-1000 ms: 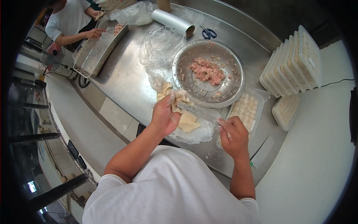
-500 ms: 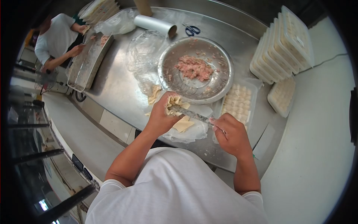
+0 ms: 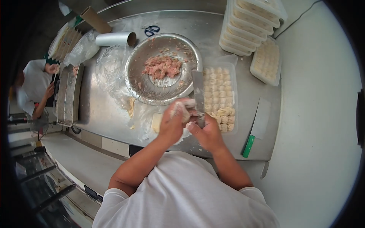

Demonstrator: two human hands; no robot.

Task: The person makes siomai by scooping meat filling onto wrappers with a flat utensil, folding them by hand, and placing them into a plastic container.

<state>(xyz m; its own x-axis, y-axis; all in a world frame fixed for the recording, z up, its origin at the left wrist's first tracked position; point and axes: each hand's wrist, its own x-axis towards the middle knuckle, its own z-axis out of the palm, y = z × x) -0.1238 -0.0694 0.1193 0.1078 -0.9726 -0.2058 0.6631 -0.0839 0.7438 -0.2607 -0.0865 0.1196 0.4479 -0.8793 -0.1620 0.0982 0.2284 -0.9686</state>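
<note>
My left hand (image 3: 171, 124) is closed around a pale dumpling (image 3: 182, 111), partly hidden by the fingers and smeared by motion. Close beside it, my right hand (image 3: 209, 133) grips a flat metal filling spatula (image 3: 198, 89), its blade pointing up and away from me. The fingers of both hands nearly meet, and whether the right ones touch the dumpling I cannot tell. Below the left hand, a stack of square wrappers (image 3: 156, 122) lies on plastic film. Rows of dumplings (image 3: 217, 87) fill much of a plastic tray (image 3: 235, 98) right of my hands.
Ahead is a steel bowl (image 3: 129, 76) holding minced meat (image 3: 162, 67). Scissors (image 3: 151, 30) and a foil-coloured roll (image 3: 114, 39) lie behind it. Stacked dumpling boxes (image 3: 247, 28) stand at back right. A green-handled knife (image 3: 248, 146) lies right. A co-worker (image 3: 36, 79) stands by a metal tray (image 3: 69, 95).
My view has swung right. My hands have come together beside the dumpling tray. The spatula has left the gathered wrapper and now points upward; the left hand's dumpling looks more closed.
</note>
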